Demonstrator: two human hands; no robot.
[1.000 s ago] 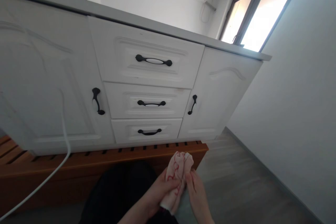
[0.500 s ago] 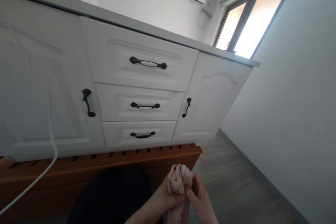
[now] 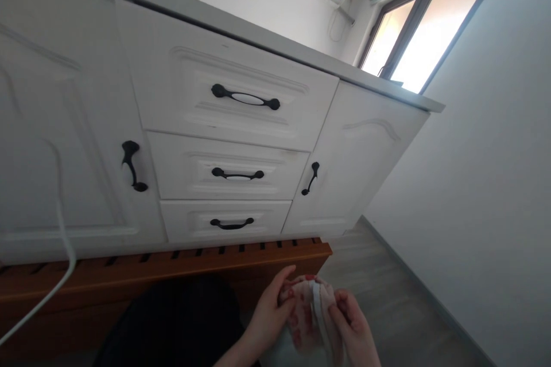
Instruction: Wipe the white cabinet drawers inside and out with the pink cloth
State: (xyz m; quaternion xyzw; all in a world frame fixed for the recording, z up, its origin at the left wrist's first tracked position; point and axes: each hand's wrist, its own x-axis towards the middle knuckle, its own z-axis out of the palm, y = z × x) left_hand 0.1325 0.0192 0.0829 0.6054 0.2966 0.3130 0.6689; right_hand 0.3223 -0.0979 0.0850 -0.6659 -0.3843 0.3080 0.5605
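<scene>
A pale pink cloth item [image 3: 301, 315] with red patterning and a white edge band is held low in the view, its exact kind unclear. My left hand [image 3: 275, 304] grips its left side, thumb in front and fingers partly behind the fabric. On the right side, my right hand [image 3: 350, 321] pinches the cloth beside the white band. Between the two hands the fabric is spread, and its lower end hangs down, blurred, toward the bottom of the frame.
Ahead stands a white cabinet [image 3: 241, 143] with drawers, doors and dark handles. A slatted wooden ledge [image 3: 172, 269] runs along its base. A white cable [image 3: 64, 275] hangs at left. Dark-clothed legs [image 3: 172, 327] show below. A white wall [image 3: 482, 172] rises at right above grey flooring [image 3: 379, 275].
The bunched cloth has been spread wider, with my hands moving apart. More red pattern and the white band now show. The camera view has shifted slightly.
</scene>
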